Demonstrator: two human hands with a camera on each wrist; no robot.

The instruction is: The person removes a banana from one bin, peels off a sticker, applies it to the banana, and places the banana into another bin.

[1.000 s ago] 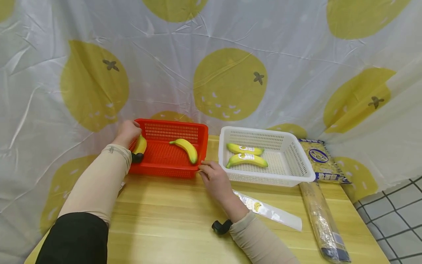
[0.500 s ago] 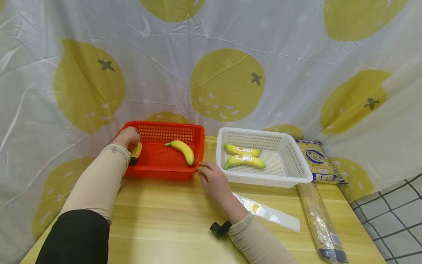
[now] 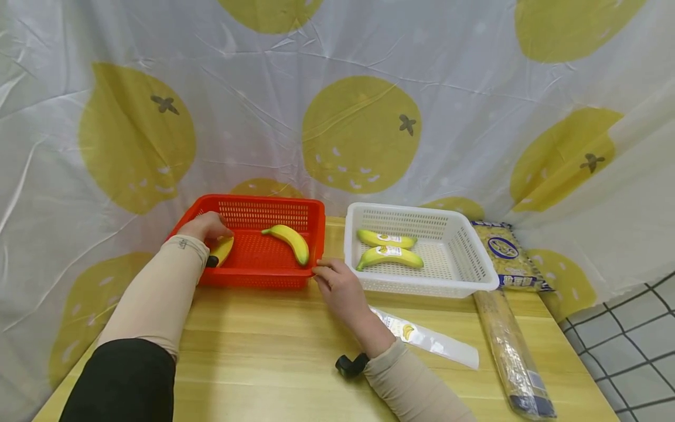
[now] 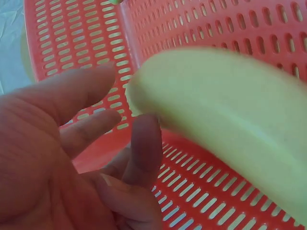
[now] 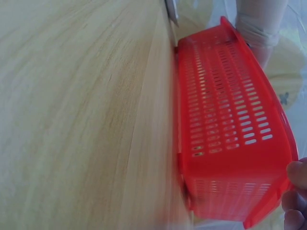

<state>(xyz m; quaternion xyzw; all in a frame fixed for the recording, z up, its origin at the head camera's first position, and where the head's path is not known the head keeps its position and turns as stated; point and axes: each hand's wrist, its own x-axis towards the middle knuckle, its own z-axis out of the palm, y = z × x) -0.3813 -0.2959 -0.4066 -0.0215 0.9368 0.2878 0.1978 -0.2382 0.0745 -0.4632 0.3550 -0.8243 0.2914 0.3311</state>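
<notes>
My left hand [image 3: 205, 225] is inside the red basket [image 3: 263, 276] at its left end, over a yellow banana [image 3: 224, 249] partly covered by the hand. In the left wrist view this banana [image 4: 220, 105] lies beside the loosely bent fingers [image 4: 146, 139], fingertips right at its end and not wrapped round it. A second banana [image 3: 295, 243] rests in the basket's right half. At the basket's near right corner, my right hand [image 3: 343, 290] pinches the rim. The right wrist view shows just those fingertips [image 5: 297, 175] on the red rim.
Right of the red basket stands a white basket [image 3: 477, 287] with two labelled bananas [image 3: 390, 257]. A clear banana-print sleeve [image 3: 437, 343], a long plastic-wrapped pack [image 3: 514, 357] and a yellow bag [image 3: 508, 255] lie on the wooden table [image 3: 274, 363]. A lemon-print curtain [image 3: 253, 117] hangs behind.
My left hand has come down from the left rim into the basket, nearer its front. The right hand stays at the corner. The head view has shifted slightly.
</notes>
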